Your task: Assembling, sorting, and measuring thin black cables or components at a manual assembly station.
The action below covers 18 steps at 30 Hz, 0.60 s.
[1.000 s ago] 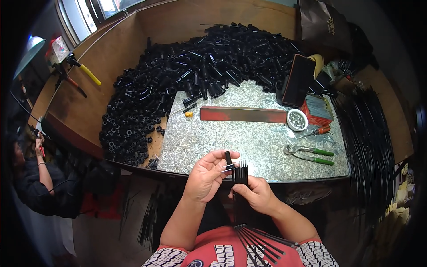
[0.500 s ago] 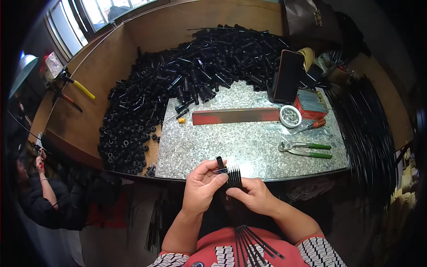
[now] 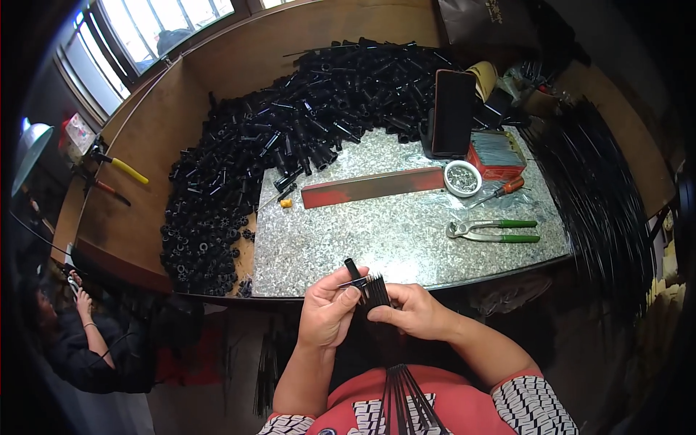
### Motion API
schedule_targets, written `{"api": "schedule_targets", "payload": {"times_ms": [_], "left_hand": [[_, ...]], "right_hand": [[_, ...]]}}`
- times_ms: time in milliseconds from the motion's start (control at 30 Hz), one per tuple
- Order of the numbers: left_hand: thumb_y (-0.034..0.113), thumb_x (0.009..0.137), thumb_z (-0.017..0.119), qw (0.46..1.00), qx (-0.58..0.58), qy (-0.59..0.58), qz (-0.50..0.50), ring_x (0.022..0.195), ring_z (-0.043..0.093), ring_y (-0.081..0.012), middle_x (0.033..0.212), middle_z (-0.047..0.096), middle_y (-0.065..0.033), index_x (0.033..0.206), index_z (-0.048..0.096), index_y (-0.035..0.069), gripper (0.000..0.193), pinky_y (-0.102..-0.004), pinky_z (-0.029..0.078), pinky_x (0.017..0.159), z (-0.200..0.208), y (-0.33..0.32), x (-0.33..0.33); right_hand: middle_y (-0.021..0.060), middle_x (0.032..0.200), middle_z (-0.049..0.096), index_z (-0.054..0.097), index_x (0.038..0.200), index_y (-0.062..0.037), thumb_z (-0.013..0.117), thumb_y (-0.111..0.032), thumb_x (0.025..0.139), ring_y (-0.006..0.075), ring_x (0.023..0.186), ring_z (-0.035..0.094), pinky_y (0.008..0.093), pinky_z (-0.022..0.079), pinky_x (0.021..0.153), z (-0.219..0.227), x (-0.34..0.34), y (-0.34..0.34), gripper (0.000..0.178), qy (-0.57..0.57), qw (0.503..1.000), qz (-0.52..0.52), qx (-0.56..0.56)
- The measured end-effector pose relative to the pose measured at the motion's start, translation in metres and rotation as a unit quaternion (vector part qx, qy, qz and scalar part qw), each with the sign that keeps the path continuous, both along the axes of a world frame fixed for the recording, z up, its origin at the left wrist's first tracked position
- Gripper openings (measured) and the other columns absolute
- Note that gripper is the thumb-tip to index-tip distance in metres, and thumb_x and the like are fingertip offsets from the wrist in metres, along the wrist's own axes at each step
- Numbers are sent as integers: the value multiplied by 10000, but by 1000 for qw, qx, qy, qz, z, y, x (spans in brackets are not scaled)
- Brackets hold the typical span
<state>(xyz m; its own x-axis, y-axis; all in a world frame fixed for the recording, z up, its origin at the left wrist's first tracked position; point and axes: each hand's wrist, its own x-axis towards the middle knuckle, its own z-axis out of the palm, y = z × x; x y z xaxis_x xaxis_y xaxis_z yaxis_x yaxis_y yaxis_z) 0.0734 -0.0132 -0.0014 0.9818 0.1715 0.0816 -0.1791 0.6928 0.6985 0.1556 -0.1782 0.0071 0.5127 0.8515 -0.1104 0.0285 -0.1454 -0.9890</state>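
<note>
My left hand [image 3: 330, 308] is closed around a short black plastic tube [image 3: 351, 267], its upper end sticking out tilted above the fingers. Right beside it, my right hand [image 3: 417, 310] pinches a bundle of thin black rods [image 3: 375, 293], which look like umbrella ribs. Their upper tips stand side by side in a row against the tube. Further down, the rods fan out over my red top. A thin dark piece [image 3: 351, 283] crosses near the left thumb; its kind is unclear. Both hands are just off the table's front edge.
Black tubular parts [image 3: 312, 109] are heaped across the back and left. On the speckled tabletop [image 3: 326, 246] lie a red-and-grey bar [image 3: 373, 188], a white bowl of small metal pieces [image 3: 462, 179], green-handled pincers [image 3: 496, 231] and a screwdriver [image 3: 510, 187]. A phone [image 3: 452, 112] stands behind; long black rods [image 3: 594, 174] fill the right. Another person [image 3: 94, 333] sits left.
The whole view has shifted slightly. The tube in my left hand leans more to the left, and the rod tips have tilted with it. Both hands keep their grip.
</note>
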Motion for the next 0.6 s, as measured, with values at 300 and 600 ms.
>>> {"api": "schedule_targets", "payload": {"times_ms": [300,600], "left_hand": [[-23,873,624,995,57,29,76,972,633,-170,1096,641,-138,1216,538,-85,359,-278,498,873,8,-19,-6],[15,895,609,995,-7,37,88,946,636,-175,1076,648,-131,1218,545,-50,336,-304,508,864,6,-25,-2]], "right_hand": [[-34,657,556,637,977,-51,670,-234,884,44,517,500,213,383,452,-1,4,-1,208,103,994,20,15],[-28,641,541,580,777,-42,683,-305,873,43,522,466,229,368,452,0,6,-3,298,99,995,24,11]]}}
